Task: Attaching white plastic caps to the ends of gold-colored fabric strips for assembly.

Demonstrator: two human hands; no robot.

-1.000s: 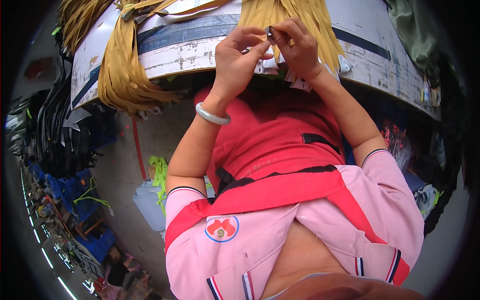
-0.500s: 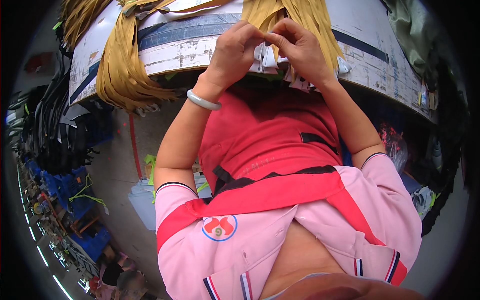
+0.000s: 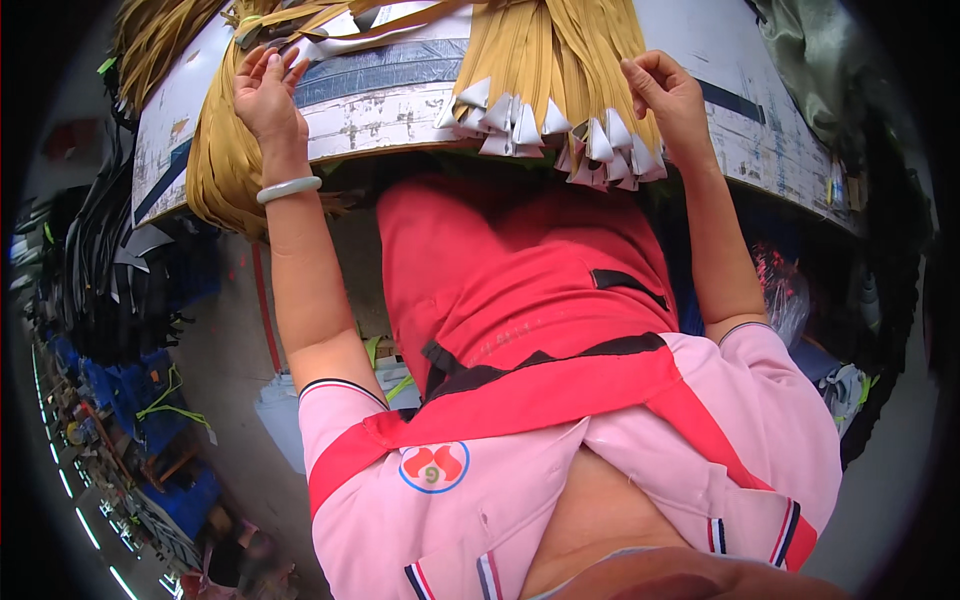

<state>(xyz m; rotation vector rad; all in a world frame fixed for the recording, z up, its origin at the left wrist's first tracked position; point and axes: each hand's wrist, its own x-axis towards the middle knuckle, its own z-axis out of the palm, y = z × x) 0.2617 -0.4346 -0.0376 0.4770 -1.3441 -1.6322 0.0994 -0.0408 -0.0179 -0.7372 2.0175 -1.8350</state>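
The two hands were well apart: the left hand was raised with its fingers bent and parted at the left bundle of strips, though whether a fingertip touched a strip could not be told, and the right hand was beside the middle bundle of strips, thumb and forefinger drawn close, with anything between them too small to make out. The middle bundle hung over the near edge of the bench, between the hands, and the ends that showed there wore folded white tips, so that much appeared done. What was left could not be counted: the lower ends of the left bundle lay partly behind the left forearm, and the strips in the middle overlapped. A few loose strips ran across the far side of the bench from one bundle toward the other. Between the bundles, a stretch of the white top with dark tape gave the left hand room to pass; to the right of the middle bundle, more of the top showed, with a dark stripe and, beyond, a grey-green cloth at the side. The near edge curved just above the red apron, leaving little space between lap and hanging tips, while the floor showed at the left, near some blue crates.
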